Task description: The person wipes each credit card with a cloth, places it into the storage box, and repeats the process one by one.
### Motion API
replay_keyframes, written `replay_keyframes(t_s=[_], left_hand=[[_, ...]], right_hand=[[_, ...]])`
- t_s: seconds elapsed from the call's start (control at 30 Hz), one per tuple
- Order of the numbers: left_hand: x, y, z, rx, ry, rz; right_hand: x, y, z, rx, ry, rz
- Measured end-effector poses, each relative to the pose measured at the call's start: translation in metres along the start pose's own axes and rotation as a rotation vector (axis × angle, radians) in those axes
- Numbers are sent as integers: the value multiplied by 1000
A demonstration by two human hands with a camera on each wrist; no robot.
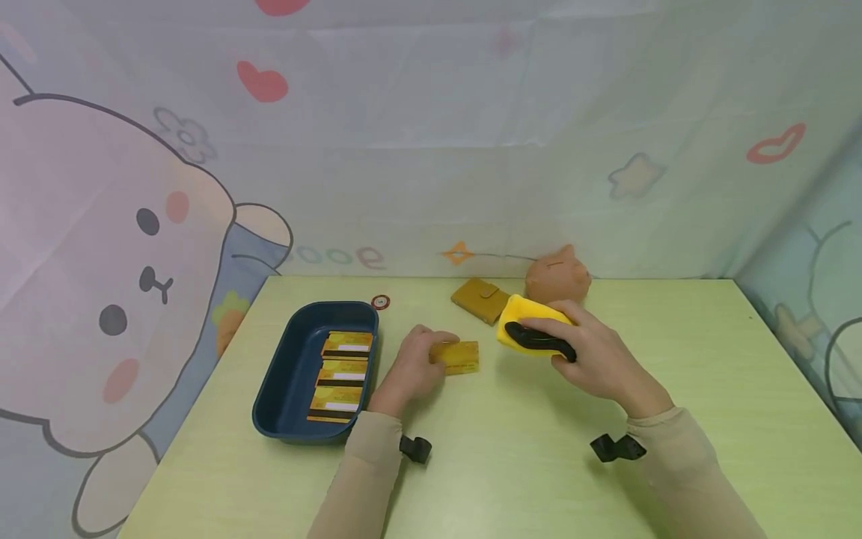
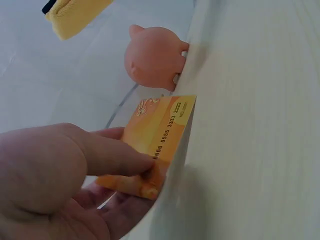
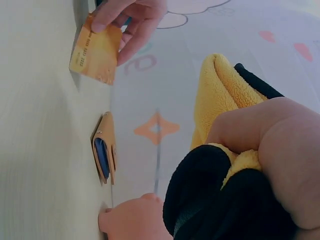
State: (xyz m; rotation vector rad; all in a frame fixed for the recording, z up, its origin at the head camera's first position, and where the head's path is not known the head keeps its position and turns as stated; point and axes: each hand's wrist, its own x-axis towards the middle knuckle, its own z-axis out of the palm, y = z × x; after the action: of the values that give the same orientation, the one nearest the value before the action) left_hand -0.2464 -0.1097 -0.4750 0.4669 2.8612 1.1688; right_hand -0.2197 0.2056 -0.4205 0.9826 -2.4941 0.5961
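Observation:
Between thumb and fingers, my left hand [image 1: 419, 367] pinches a yellow-orange bank card [image 1: 461, 357], held tilted close over the table. Embossed digits show on the card [image 2: 167, 130] in the left wrist view. My right hand [image 1: 599, 352] grips a folded yellow cloth [image 1: 521, 322] with a black side, raised above the table to the right of the card. To the left of my left hand stands a dark blue tray [image 1: 276, 404], in which several similar bank cards [image 1: 343, 374] lie in a column, dark stripes showing.
A tan wallet [image 1: 480, 299] lies behind the hands, and a pink piggy bank [image 1: 557, 278] stands to its right by the printed curtain [image 1: 431, 150]. A small red-and-white round chip [image 1: 380, 302] sits beside the tray's far corner.

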Motion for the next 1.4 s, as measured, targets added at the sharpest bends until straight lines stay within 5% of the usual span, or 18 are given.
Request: replay_keyframes(t_s=[0.5, 0.83, 1.23, 1.4], left_hand=[[-1, 11, 0, -409, 26, -25], [-1, 21, 5, -666, -71, -28], [-6, 39, -1, -833, -251, 72], [-8, 40, -8, -865, -263, 93]], right_hand=[[2, -3, 2, 14, -6, -11], [6, -11, 9, 50, 20, -71], [12, -27, 30, 77, 55, -174], [13, -31, 32, 44, 48, -185]])
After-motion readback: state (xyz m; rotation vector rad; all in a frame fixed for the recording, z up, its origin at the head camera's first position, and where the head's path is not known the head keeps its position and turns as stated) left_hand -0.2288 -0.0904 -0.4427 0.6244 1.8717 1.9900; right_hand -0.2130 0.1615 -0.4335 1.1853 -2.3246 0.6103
